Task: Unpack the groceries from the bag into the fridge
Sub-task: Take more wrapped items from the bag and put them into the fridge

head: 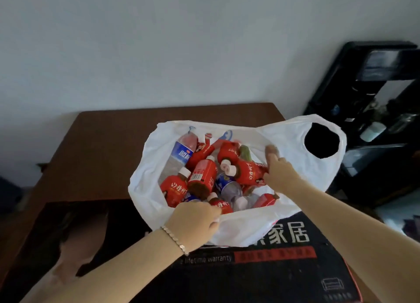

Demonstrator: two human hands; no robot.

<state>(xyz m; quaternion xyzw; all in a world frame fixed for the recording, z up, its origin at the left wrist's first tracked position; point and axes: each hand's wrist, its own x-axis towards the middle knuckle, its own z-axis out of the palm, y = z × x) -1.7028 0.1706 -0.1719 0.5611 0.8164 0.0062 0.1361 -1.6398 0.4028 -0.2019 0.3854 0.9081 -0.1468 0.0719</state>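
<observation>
A white plastic bag (250, 227) was seen standing open in the middle of the scene, its near part resting on a black printed carton (272, 271) and its far part over a brown table (102, 143). The near rim of the bag was gripped by the left hand (195, 221), whose fingers were curled tightly round the bunched plastic; a thin bracelet (175, 240) was worn on that wrist. The right rim was held by the right hand (279, 173), with the fingers folded over the edge and the plastic pinched against them. The mouth of the bag was thus kept wide. Inside, a heap of bottles was visible: several red-labelled bottles (203, 173) with white caps, lying at mixed angles, and a blue-labelled bottle (184, 151) at the far left. One bag handle (293, 130) was spread out to the right. A black shelf unit (363, 93) was placed against the wall at the far right.
</observation>
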